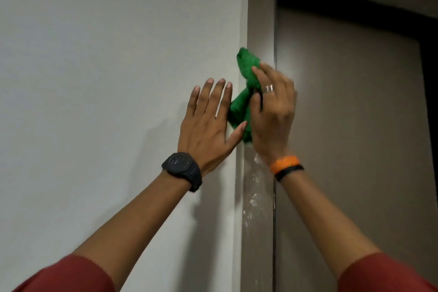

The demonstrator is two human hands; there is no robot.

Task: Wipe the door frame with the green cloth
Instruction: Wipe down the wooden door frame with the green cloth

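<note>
Up on the left side of the door frame [260, 19], the green cloth [245, 66] is bunched and pressed flat against the wood. The right hand [272, 111] is closed on it, fingers and thumb squeezing the bunch. To wipe well, push firmly and slide down to the white marks [254, 199] below. The left hand [206, 123] lies spread on the wall [94, 54] beside it, holding nothing. Both arms reach up.

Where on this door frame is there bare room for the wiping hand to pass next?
Free: the frame above the green cloth up to the top corner, and the white-smeared stretch below the right hand. Crowded: mid-height, where the left hand on the wall adjoins the cloth.
</note>
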